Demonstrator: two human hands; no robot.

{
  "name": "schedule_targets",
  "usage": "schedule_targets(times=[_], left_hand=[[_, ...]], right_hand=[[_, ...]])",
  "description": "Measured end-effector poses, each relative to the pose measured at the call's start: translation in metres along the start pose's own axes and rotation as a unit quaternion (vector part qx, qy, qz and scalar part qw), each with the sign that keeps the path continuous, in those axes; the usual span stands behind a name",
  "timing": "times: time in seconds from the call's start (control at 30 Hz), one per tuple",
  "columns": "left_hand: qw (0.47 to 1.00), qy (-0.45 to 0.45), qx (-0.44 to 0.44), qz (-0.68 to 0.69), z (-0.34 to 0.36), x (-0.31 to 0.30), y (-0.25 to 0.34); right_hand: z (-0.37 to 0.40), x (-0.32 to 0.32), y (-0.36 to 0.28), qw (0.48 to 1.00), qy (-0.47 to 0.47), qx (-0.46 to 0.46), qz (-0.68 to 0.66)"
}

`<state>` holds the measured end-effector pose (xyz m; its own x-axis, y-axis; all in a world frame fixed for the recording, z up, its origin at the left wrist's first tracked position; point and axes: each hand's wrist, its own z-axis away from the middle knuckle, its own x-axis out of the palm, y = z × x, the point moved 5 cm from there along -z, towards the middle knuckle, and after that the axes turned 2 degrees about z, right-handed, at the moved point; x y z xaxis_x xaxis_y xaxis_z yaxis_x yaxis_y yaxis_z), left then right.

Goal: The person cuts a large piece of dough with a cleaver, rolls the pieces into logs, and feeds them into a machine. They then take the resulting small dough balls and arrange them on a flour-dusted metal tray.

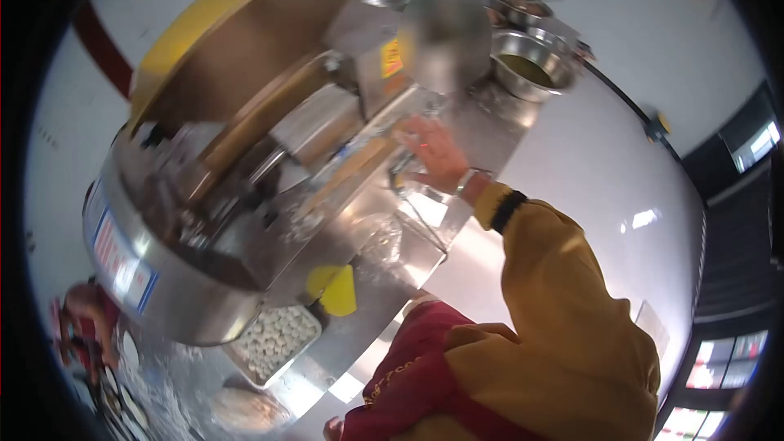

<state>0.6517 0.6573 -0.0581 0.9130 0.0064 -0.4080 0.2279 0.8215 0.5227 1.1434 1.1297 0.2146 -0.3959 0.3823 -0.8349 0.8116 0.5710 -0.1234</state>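
My right hand (437, 151), with a band at the wrist and a yellow-brown sleeve, reaches over the front edge of a metal machine (204, 294) with rollers. Its fingers are stretched forward and its thumb is apart, right at the far end of a long wooden strip (351, 170). Only a small part of my left hand (333, 429) shows at the bottom edge beside the red apron; its fingers are mostly hidden. Close below the right hand lie a thin metal frame (425, 224) and a crumpled clear plastic piece (380, 241).
A yellow scraper (333, 290) lies on the steel table near a white tray (304, 349) of small pale balls. A raised yellow-edged cover (196, 8) tops the machine. Steel bowls (529, 61) stand at the back. Someone in red (90, 314) appears at far left.
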Motion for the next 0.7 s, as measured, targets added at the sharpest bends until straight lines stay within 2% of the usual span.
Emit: schedule_targets(times=[0.17,0.27,0.37,0.4,0.5,0.53,0.57,0.63,0.7], left_hand=[[0.998,-0.042,0.019,-0.041,-0.051,-0.002,0.055],[0.997,-0.049,0.034,-0.043,-0.079,-0.012,0.097],[0.999,-0.032,0.043,-0.009,-0.096,-0.023,0.121],[0.999,-0.017,0.044,0.013,-0.097,-0.026,0.121],[0.996,0.025,0.038,0.082,-0.100,-0.028,0.101],[0.994,0.033,0.035,0.098,-0.101,-0.031,0.090],[0.993,0.040,0.033,0.108,-0.104,-0.032,0.074],[0.993,0.061,0.035,0.097,-0.112,-0.024,0.030],[0.993,0.105,0.042,0.037,-0.125,0.011,0.004]], right_hand=[[-0.002,0.004,0.010,0.999,-0.033,0.003,-0.013],[0.001,0.007,0.013,1.000,-0.021,-0.020,-0.005],[0.005,-0.002,0.015,0.998,0.011,-0.022,-0.052],[0.013,0.016,0.026,0.992,0.068,-0.064,-0.090],[0.000,0.008,0.017,0.999,0.013,-0.021,-0.028],[-0.002,0.004,0.013,0.998,0.046,-0.037,-0.007],[-0.007,-0.001,0.008,0.999,0.033,-0.030,-0.005],[-0.009,0.004,0.007,0.999,0.024,-0.015,-0.023],[-0.007,0.012,0.010,1.000,0.015,-0.010,-0.019]])
